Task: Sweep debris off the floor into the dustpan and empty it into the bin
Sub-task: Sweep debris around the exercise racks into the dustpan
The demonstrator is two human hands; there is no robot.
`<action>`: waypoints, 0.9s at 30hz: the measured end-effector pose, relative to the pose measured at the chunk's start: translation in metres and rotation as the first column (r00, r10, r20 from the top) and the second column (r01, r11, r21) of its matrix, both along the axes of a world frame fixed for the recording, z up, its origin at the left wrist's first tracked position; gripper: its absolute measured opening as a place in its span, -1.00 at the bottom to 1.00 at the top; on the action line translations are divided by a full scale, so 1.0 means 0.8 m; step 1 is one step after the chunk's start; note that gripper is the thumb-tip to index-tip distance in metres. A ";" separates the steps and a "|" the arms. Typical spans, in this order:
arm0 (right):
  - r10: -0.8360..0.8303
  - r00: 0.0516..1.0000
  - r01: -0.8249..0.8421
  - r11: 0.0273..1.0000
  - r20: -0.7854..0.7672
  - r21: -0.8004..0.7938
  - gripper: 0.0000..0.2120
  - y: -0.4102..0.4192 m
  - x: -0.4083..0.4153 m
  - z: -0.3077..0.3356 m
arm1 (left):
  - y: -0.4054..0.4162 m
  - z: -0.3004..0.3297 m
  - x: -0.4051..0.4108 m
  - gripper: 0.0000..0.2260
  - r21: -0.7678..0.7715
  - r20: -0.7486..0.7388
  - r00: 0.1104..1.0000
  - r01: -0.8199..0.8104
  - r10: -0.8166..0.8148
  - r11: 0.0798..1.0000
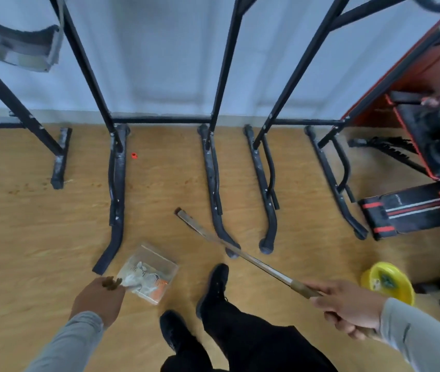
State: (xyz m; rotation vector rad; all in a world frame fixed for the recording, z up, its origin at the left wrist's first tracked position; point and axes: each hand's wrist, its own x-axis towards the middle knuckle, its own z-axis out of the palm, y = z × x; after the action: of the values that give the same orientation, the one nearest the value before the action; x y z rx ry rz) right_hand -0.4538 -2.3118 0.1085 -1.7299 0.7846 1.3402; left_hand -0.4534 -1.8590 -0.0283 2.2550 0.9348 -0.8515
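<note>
My left hand [98,299] grips the brown handle of a clear dustpan [157,267] held low over the wooden floor. White and orange scraps lie in the pan. My right hand [347,307] grips the brown end of a long thin broom stick [240,251]. The stick slants up-left, and its small dark head [179,211] is near the floor between the rack feet. A small red scrap [134,156] lies on the floor near the wall. A yellow bin [398,294] with some rubbish in it stands at the right.
Black metal rack legs and feet [116,183] spread across the floor in front of me along the grey wall. A black and red exercise bench [412,213] stands at the right. My two black shoes [213,285] are just right of the dustpan.
</note>
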 end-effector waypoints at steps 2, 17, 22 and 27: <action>0.035 0.996 -0.029 0.997 0.081 -0.078 -0.65 -0.024 -0.011 0.013 | -0.014 0.017 0.004 -0.79 0.009 -0.031 0.996 0.083 -0.082 0.997; -0.227 0.959 0.250 0.959 0.170 -0.134 -0.68 -0.211 0.046 -0.047 | -0.177 0.116 0.044 -0.81 -0.010 0.001 0.999 0.032 -0.032 0.999; -0.224 0.967 0.231 0.972 0.121 -0.039 -0.65 -0.278 0.064 -0.060 | -0.282 0.149 0.062 -0.68 -0.041 -0.017 0.997 -0.076 0.076 0.996; -0.145 0.981 0.147 0.989 0.129 -0.008 -0.59 -0.341 0.081 -0.073 | -0.354 0.146 0.076 -0.66 -0.012 -0.016 0.990 -0.138 0.138 0.990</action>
State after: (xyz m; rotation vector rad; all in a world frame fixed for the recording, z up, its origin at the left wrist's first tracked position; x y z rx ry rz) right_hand -0.3894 -2.5848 0.0497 -1.7185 0.8345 1.1157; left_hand -0.3929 -2.1425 0.0888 2.1480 1.0755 -0.8112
